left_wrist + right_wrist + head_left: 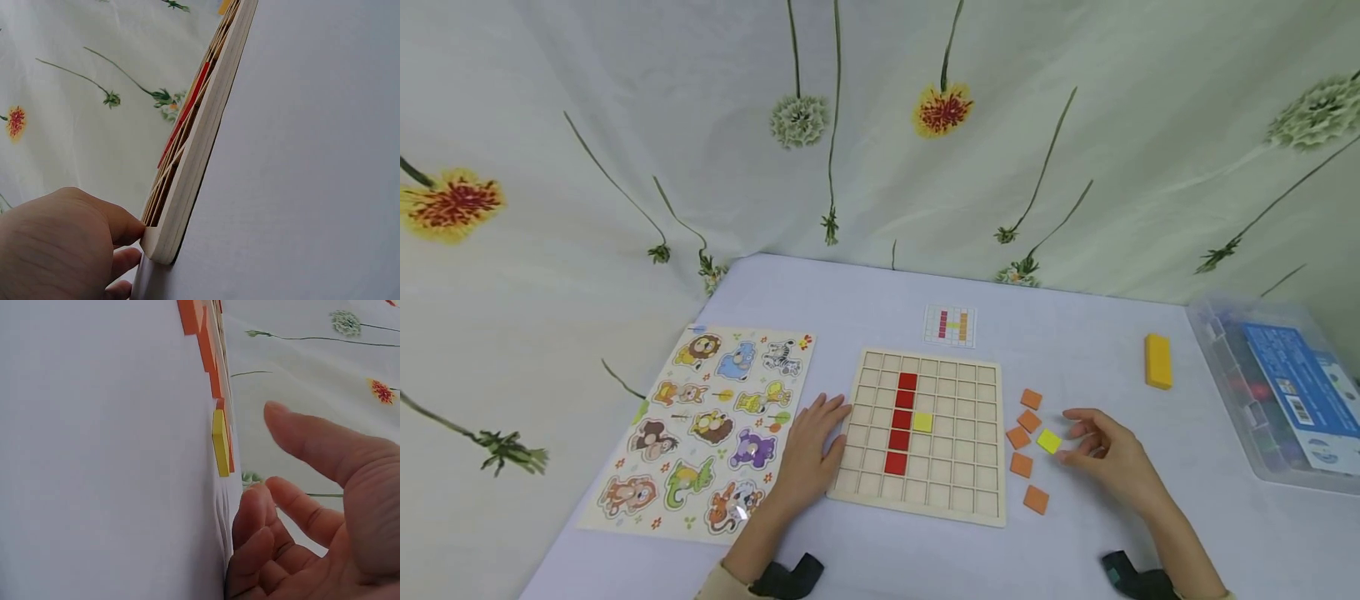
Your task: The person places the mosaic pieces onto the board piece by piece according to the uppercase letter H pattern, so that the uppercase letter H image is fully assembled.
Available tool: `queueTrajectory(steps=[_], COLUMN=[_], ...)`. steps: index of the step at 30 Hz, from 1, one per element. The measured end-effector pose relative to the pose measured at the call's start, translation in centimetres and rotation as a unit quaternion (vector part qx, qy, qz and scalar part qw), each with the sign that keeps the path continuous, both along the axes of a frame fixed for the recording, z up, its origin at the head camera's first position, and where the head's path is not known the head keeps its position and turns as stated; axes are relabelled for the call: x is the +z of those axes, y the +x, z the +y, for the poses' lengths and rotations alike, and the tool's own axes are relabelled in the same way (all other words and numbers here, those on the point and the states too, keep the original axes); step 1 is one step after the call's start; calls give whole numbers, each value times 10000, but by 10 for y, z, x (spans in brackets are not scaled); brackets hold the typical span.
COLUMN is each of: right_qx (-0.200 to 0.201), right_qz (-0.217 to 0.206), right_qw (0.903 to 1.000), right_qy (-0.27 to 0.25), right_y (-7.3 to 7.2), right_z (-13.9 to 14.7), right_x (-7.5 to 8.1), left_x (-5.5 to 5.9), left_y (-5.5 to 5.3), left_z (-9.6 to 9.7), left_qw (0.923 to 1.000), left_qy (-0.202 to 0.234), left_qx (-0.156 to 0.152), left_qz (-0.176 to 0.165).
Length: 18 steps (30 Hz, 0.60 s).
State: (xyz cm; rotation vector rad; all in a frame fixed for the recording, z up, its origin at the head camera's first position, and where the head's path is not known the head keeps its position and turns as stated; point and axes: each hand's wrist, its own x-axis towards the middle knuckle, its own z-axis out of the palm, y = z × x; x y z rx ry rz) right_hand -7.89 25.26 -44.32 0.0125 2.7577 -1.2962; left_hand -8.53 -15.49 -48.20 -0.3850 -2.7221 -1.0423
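Note:
A wooden grid board (964, 475) lies flat, with a column of several red tiles (900, 419) and one yellow tile (922, 423) just right of it. My left hand (811, 454) rests at the board's left edge, its thumb touching the rim in the left wrist view. On the right, my right hand (1108, 454) hovers beside a loose yellow tile (1048, 441). Its thumb and fingers are parted, with nothing between them in the right wrist view. Several orange tiles (1036, 500) lie scattered between that hand and the board.
Behind the board lies a small pattern card (951, 327). An animal sticker sheet (700, 450) spreads out at left. At far right are a yellow block (1158, 362) and a clear plastic box (1277, 454) with a blue label. A flowered cloth (880, 167) hangs behind the table.

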Motion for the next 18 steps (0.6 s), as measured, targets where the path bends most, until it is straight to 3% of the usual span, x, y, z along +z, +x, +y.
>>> queueTrajectory(steps=[11, 18], right_qx=[-111, -59], right_qz=[-61, 500], right_qw=[9988, 9945], right_qy=[464, 917], right_y=[-1, 0], right_z=[-4, -7], right_x=[-14, -19], left_x=[2, 4], left_y=[2, 2], left_z=[0, 1], left_qw=[9998, 10000], left_qy=[20, -24], left_qx=[12, 20], left_qz=[-192, 7])
